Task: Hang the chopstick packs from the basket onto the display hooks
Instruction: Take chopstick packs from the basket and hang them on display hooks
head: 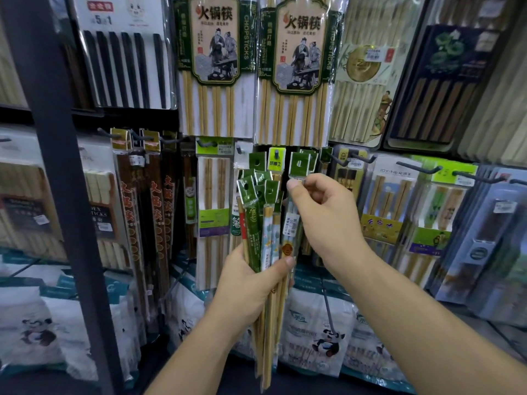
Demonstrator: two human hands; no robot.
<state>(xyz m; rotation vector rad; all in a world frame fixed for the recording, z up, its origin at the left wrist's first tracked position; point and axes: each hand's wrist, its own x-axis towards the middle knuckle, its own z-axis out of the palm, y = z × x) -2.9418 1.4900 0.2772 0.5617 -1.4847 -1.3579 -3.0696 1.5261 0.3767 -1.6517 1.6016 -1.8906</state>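
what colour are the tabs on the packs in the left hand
The tabs are dark green, clearest in the head view.

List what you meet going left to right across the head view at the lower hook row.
Dark shelf post → dark red chopstick packs → pale bamboo pack → bundle of green-topped packs → single green-topped pack → right hand → JOY-HER pack → lime-topped pack.

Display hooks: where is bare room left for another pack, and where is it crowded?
Bare hook lengths jut out above the JOY-HER pack and the lime-headed pack beside it. Crowded at centre: green-headed packs bunch around the right hand.
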